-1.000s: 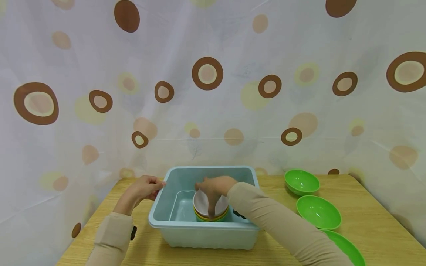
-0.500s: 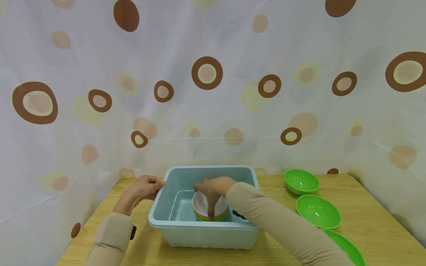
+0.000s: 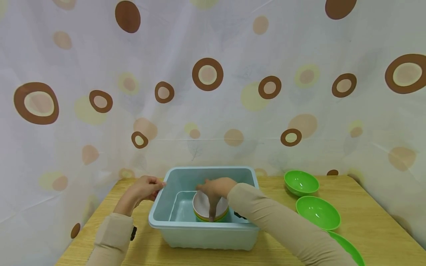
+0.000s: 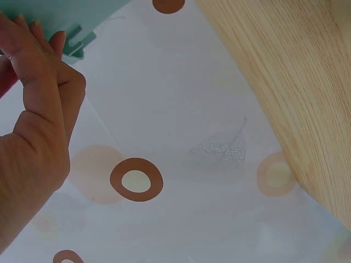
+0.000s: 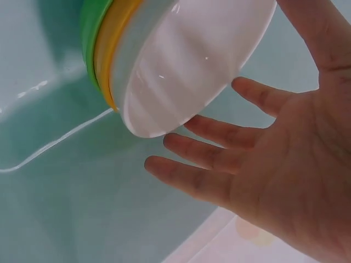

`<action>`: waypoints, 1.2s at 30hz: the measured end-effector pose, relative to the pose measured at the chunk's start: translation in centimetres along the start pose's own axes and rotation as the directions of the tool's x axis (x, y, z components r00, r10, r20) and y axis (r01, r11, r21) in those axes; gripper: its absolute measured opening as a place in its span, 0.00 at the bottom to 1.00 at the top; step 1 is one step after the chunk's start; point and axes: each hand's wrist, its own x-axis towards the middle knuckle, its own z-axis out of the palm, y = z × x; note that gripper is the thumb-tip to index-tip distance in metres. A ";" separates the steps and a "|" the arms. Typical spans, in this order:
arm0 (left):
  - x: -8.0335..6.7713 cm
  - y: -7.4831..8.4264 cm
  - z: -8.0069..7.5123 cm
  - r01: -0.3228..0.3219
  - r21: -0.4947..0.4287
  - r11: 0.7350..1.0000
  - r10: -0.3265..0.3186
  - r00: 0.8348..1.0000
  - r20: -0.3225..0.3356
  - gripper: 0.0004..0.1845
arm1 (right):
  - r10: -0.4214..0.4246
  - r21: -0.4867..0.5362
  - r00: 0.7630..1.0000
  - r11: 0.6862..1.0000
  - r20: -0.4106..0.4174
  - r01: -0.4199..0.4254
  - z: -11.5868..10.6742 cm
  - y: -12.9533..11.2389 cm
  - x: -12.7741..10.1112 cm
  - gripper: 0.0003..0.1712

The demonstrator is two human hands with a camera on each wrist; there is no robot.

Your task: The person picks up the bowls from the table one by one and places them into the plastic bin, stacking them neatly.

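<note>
- The right hand (image 3: 215, 186) reaches down into the tub (image 3: 159, 207) from the near right, forearm slanting across the tub's front right corner, sleeve to the wrist.
- Its fingers (image 5: 203, 183) are spread and nearly straight, palm turned to the stack of bowls (image 3: 208, 208). In the head view the thumb runs down across the white top bowl (image 5: 186, 71); in the right wrist view the other fingers lie past the bowl's far edge, so whether they touch it cannot be told.
- The stack sits on the tub's floor, toward the front and right of middle: a white bowl on top, a yellow one (image 5: 112, 49) under it, a green one (image 5: 90, 27) beneath.
- The left hand (image 3: 143, 189) is at the tub's back left corner, wrist raised off the tabletop (image 3: 366, 218). Its fingers (image 4: 41, 71) are curled and pinch the tub's rim (image 4: 71, 44) at that corner.
- Hidden: the hand covers the back of the white bowl; the tub's front wall cuts off the foot of the stack. How many bowls lie below the green one cannot be made out.
- On the tabletop to the right of the tub, well apart from it, three green bowls stand in a row front to back: far (image 3: 301, 181), middle (image 3: 317, 211), and a near one (image 3: 347, 248) cut off by the bottom edge and partly behind the right sleeve (image 3: 283, 225).
- A spotted curtain (image 3: 213, 92) hangs behind and drapes over the tabletop's left edge.
</note>
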 end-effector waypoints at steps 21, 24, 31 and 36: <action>0.1 0.0 0.0 -0.021 0.016 1.000 0.021 1.000 0.008 0.11 | -0.287 0.137 0.944 0.941 -0.163 0.310 -4.8 2.1 -5.7 0.36; 0.0 0.0 0.0 -0.024 0.011 1.000 0.024 1.000 0.012 0.11 | -0.342 0.142 0.907 0.913 -0.244 0.383 -5.0 2.5 -7.1 0.32; -0.1 0.1 0.0 -0.022 0.009 1.000 0.022 1.000 0.019 0.11 | -0.394 0.091 0.784 0.867 -0.480 0.490 -4.5 4.2 -10.3 0.25; -0.1 0.2 0.0 -0.013 0.016 1.000 0.012 1.000 0.011 0.11 | -0.380 0.051 0.655 0.841 -0.653 0.539 -3.7 6.3 -12.1 0.21</action>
